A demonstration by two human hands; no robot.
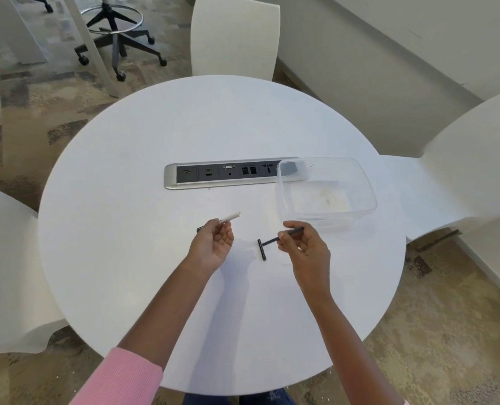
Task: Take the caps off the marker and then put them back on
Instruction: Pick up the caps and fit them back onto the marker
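Note:
My left hand grips a white marker body just above the round white table; the white end points up and to the right, and a dark tip shows at the hand's left side. My right hand pinches a slim black cap that slants down to the left. Its lower end is at a second black cap, which lies flat on the table between my hands. I cannot tell whether the two caps touch.
A clear plastic tub stands just beyond my right hand, overlapping the end of a silver power and data strip set in the table. White chairs surround the table at the back, right and left.

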